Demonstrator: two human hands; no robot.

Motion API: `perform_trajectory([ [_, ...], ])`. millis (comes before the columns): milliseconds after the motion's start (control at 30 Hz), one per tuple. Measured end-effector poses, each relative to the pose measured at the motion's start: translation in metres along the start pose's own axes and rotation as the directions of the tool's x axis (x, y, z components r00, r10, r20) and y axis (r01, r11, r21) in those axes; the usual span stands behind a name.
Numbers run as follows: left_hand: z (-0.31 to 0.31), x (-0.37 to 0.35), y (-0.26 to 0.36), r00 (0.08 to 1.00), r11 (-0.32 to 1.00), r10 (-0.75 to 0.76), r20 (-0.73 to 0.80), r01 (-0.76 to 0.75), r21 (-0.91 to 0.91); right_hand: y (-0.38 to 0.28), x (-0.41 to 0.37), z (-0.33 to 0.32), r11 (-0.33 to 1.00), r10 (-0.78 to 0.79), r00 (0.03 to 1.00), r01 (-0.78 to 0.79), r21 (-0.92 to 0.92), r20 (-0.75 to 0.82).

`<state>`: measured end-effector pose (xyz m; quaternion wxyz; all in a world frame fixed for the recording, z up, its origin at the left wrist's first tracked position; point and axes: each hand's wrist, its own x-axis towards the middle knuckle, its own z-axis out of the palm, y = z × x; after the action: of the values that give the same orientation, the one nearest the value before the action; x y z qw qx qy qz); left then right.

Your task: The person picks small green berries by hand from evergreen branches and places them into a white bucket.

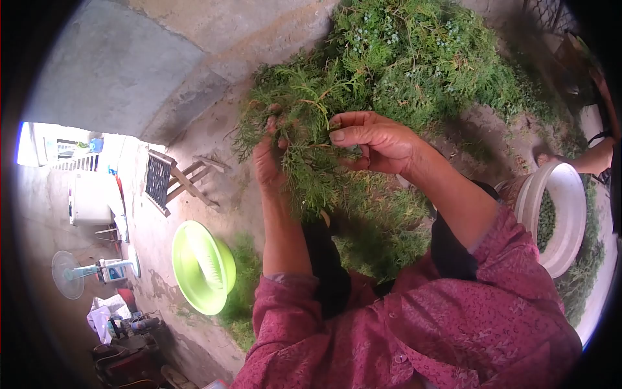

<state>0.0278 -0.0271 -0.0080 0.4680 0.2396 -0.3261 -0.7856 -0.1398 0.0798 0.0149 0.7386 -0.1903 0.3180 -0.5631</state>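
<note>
A leafy green conifer branch [314,159] with flat, scaly sprigs is held up in front of me. My left hand [269,155] is closed around its stems, with foliage covering part of the fingers. At the branch's right edge, my right hand [382,141] has thumb and forefinger pinched together against the sprigs. Whatever lies between those fingertips is too small to make out. Behind the branch rises a large heap of similar cut branches [421,65], dotted with pale bluish-green cones.
A white bucket [570,214] with small green cones inside stands at my right. Another person's arm [593,159] reaches in beyond it. On the left are a lime-green basin [204,269], a folding stool [184,181] and a fan [68,274]. Loose greenery [382,240] lies below my hands.
</note>
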Motion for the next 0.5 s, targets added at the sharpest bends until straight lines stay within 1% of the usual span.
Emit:
perform_trajectory([
  [33, -0.001, 0.001, 0.003, 0.992, 1.000, -0.013, 0.122, 0.014, -0.002, 0.000, -0.001, 0.001, 1.000, -0.006, 1.000, 0.006, 0.019, -0.007],
  [67, -0.001, 0.002, 0.004, 0.992, 1.000, -0.013, 0.122, 0.014, -0.002, 0.000, 0.000, -0.002, 1.000, -0.005, 1.000, 0.006, 0.019, -0.007],
  [133, 0.005, 0.001, 0.006, 0.998, 0.997, 0.058, 0.008, -0.058, 0.051, 0.000, 0.002, -0.009, 1.000, 0.016, 1.000, -0.016, -0.003, 0.012],
  [167, 0.004, 0.001, 0.005, 0.998, 0.997, 0.057, 0.007, -0.057, 0.051, 0.001, 0.000, -0.009, 1.000, 0.016, 1.000, -0.016, -0.002, 0.011],
  [233, 0.004, 0.002, 0.005, 0.998, 0.999, -0.009, -0.065, 0.006, -0.045, 0.001, -0.005, -0.005, 0.997, -0.078, 0.994, 0.078, 0.003, -0.071],
  [267, 0.005, 0.002, 0.004, 0.998, 0.999, -0.009, -0.065, 0.006, -0.044, 0.000, -0.005, -0.006, 0.997, -0.078, 0.994, 0.079, 0.003, -0.071],
  [333, 0.009, -0.001, 0.003, 0.996, 0.998, -0.054, -0.072, 0.051, -0.043, -0.001, -0.008, -0.009, 0.994, -0.105, 0.978, 0.100, -0.040, -0.181],
  [467, 0.018, -0.004, -0.001, 0.991, 0.998, -0.069, -0.116, 0.068, -0.012, -0.002, -0.007, -0.019, 0.995, -0.098, 0.970, 0.091, -0.039, -0.222],
  [500, 0.018, -0.004, -0.001, 0.987, 0.998, -0.057, -0.148, 0.058, 0.003, -0.002, -0.006, -0.021, 0.993, -0.111, 0.965, 0.102, -0.051, -0.236],
])
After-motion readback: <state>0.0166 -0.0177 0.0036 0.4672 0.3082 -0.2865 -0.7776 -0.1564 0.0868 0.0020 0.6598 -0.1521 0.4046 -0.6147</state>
